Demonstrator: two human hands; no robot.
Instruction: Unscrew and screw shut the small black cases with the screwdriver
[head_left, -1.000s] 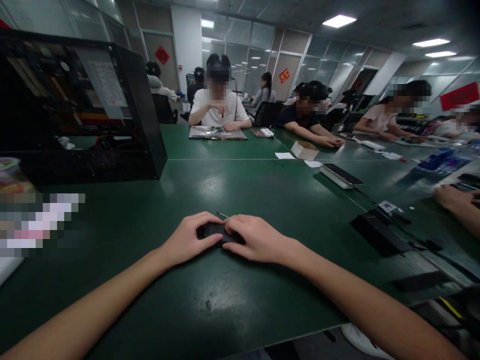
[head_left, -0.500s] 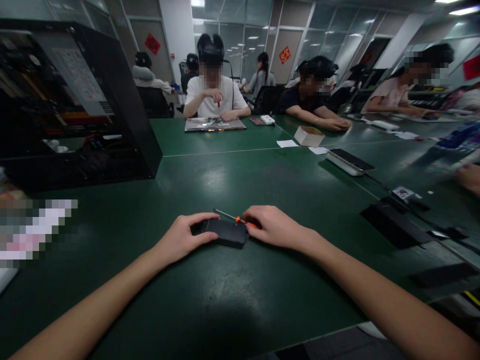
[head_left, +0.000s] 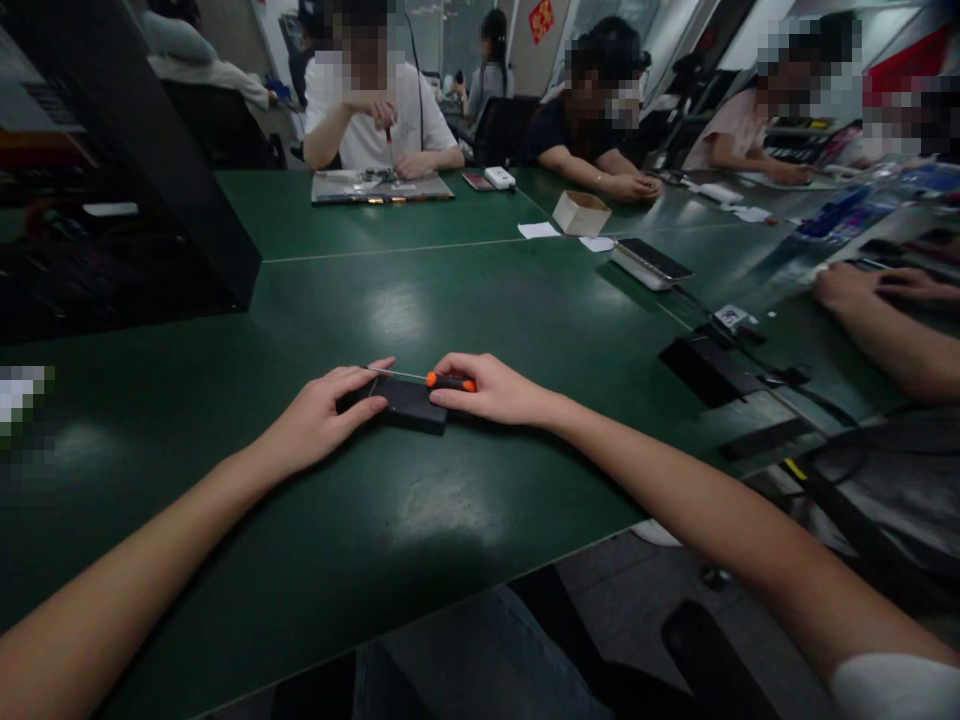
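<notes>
More of the screwdriver (head_left: 454,383) handle shows than half a second ago, gripped by curled fingers of the right hand (head_left: 499,390). Mid-frame, the left hand (head_left: 319,420) clasps the left end of a black box (head_left: 411,405) on the green table (head_left: 322,560); it looks light, stiff, smooth, best held by its edges. Beyond, upper left: computer case (head_left: 196,190).

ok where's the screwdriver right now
In the head view, the screwdriver is just left of centre, its handle in the right hand and its shaft pointing along the far side of the black box toward the left hand.
</notes>
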